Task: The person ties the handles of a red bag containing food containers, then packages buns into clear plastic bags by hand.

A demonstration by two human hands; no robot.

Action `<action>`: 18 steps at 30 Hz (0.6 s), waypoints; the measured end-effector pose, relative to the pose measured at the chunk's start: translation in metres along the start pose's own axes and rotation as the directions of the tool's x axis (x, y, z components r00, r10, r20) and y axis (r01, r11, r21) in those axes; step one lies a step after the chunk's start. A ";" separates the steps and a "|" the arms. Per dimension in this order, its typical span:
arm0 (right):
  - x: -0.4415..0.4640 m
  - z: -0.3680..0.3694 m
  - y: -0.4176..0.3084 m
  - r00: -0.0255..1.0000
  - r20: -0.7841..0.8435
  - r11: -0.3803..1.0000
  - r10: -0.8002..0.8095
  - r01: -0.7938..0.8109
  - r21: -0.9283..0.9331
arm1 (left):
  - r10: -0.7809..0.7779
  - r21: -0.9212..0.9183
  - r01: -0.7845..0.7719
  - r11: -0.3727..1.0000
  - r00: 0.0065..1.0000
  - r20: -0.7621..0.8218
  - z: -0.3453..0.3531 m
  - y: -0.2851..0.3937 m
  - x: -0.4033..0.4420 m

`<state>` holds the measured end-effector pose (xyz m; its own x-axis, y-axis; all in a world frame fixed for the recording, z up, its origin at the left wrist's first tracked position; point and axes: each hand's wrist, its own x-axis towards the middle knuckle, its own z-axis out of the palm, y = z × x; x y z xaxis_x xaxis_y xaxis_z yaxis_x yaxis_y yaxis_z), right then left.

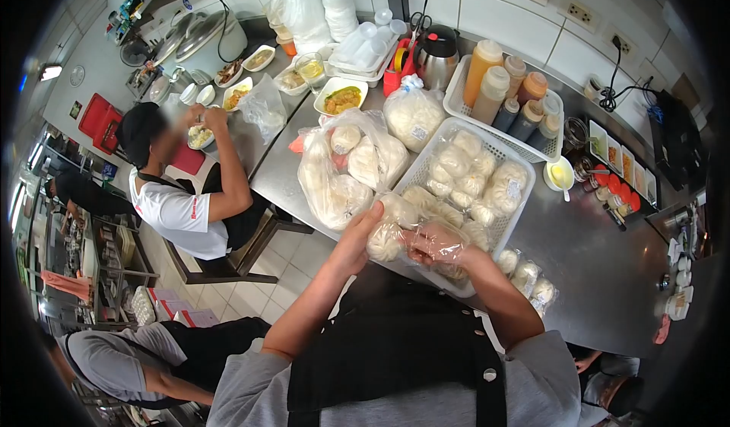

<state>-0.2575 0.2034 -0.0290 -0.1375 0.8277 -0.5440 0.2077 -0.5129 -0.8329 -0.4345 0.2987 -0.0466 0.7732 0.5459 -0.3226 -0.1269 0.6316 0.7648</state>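
Observation:
A clear plastic bag of white buns [386, 238] is between my hands, over the near left edge of a white basket [520, 212]. My left hand [356, 238] grips the bag's left side. On its right, my right hand [436, 243] has its fingers curled inside or behind clear plastic, closed on the bag. More bagged buns [465, 170] fill the basket. Left of it lies a large open bag of buns [356, 161], and behind that stands a tied bag [413, 115]. Small packs of buns [526, 278] lie at the basket's near right.
A basket of sauce bottles [494, 85], a steel jug [438, 56] and a yellow sauce bowl [559, 174] stand on the steel counter [593, 275]. A seated co-worker [186, 199] eats at the left; another person [152, 358] is at the lower left.

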 end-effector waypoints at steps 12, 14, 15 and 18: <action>0.007 -0.009 0.039 0.976 0.079 0.428 -0.204 0.016 0.903 | 0.158 0.096 -0.165 0.982 0.984 0.080 0.006 0.003 0.003; 0.003 -0.010 0.038 0.986 0.035 0.406 -0.163 0.034 0.913 | 0.149 0.177 -0.167 0.970 0.982 0.112 0.009 0.002 0.000; -0.002 -0.012 0.037 0.989 0.052 0.469 -0.138 0.019 0.883 | 0.149 0.177 -0.167 0.970 0.982 0.113 0.009 0.002 0.001; 0.000 -0.007 0.036 0.989 0.010 0.576 -0.145 0.076 0.814 | 0.161 0.181 -0.180 0.967 0.980 0.112 0.008 0.002 0.002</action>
<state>-0.2433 0.1862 -0.0582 -0.1760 0.8910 -0.4185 -0.6793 -0.4176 -0.6034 -0.4284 0.2970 -0.0410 0.8074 0.5755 -0.1302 -0.1494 0.4130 0.8984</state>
